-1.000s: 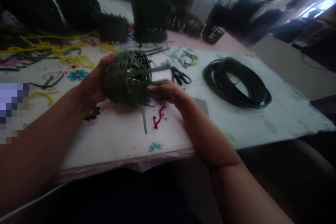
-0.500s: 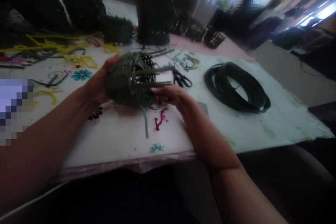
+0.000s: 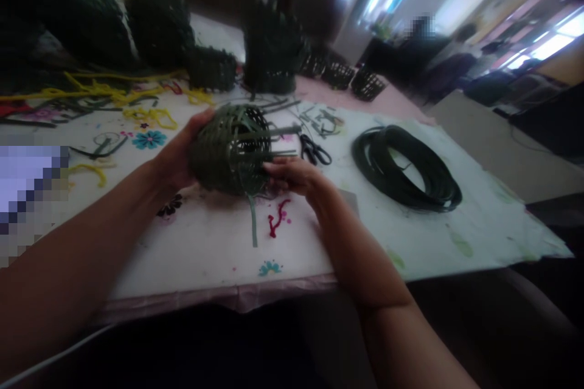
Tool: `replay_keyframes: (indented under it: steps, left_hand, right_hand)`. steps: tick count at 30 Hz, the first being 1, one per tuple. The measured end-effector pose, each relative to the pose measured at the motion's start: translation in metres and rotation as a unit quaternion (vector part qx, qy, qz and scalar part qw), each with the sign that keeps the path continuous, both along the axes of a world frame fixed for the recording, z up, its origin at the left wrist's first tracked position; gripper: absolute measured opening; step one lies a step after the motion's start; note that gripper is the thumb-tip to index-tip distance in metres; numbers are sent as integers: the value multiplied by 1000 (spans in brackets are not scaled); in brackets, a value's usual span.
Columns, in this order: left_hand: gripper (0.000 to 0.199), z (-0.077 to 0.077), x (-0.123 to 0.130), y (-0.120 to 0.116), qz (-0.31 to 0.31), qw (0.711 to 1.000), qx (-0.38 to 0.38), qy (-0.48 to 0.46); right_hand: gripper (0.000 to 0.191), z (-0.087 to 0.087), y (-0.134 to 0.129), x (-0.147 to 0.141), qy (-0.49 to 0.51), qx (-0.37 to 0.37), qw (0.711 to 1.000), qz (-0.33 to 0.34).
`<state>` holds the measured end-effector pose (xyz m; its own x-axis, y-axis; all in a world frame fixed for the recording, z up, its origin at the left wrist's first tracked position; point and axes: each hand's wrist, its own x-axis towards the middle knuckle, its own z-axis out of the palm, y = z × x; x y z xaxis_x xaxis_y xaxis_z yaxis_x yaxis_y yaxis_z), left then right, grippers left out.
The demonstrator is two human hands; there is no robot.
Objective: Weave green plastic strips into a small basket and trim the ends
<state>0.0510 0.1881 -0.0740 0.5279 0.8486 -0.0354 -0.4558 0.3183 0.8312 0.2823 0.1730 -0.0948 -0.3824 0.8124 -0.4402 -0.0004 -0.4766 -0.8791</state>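
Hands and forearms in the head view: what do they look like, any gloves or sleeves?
The left hand and right hand are bare, without gloves. No sleeve shows on the left forearm or right forearm, and no watch on either wrist. It is too blurred to rule out rings.

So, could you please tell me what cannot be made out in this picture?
All in the head view:
Left hand: most fingers hidden behind the woven basket.
Basket's base: turned away.
Right hand: blur hides whether it pinches a strip.
Scissors: blades blurred.
Blue object, far left: pixelated, cut off by the edge.
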Motion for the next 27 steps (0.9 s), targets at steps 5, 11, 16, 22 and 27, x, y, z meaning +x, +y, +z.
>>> replay_keyframes:
  steps: [5,11,16,22,27]
  left_hand:
    - [50,0,-2,0,7,1000,-9,-7]
    - [52,-1,-3,-2,-4,1000,-1,4]
    - [51,-4,-3,1,-2,1000,5,17]
    - [50,-10,-6,6,-5,1000,-2,19]
    - [45,-10,-4,4,5,999,-17,27]
  right_hand:
    - [28,2,1,4,-28,55,998,-30]
    - [29,1,0,2,-41,80,995,-47]
    - [23,1,-2,-1,-32,35,998,-30]
    - [22,5,-3,-6,-48,16,998,-33]
    - [21,4,-3,-9,-83,9,994,-63]
